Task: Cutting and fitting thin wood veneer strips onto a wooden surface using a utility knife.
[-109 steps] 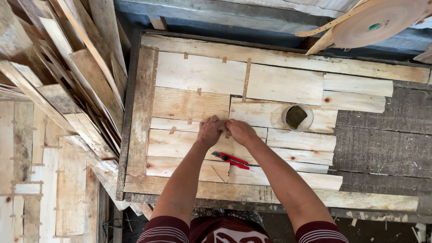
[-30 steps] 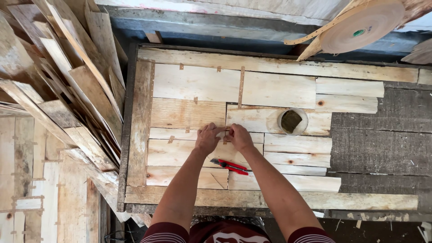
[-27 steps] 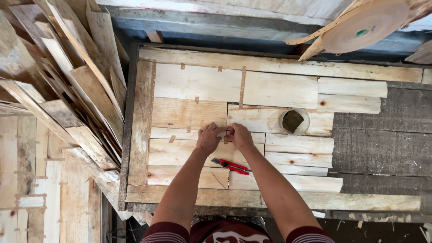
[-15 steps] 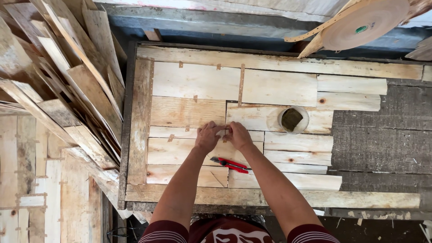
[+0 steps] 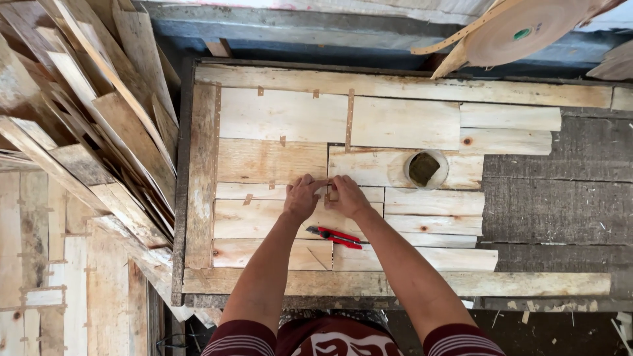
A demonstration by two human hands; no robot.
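Our left hand (image 5: 302, 196) and right hand (image 5: 345, 195) sit where they sat a few seconds ago, fingertips pressed together on a small strip of tape (image 5: 325, 187) at the joint between two boards (image 5: 277, 160). Fingers are curled and nearly closed, pinching or pressing the strip; we cannot tell which. Nothing else has shifted: red pliers (image 5: 335, 236) lie by our wrists, a small cup (image 5: 425, 169) stands to the right.

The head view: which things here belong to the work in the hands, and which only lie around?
In the work:
left hand and right hand, pressing on a seam
pale wooden strips laid in the frame

Lying about:
red-handled cutters
small round cup
stack of loose boards
tape roll
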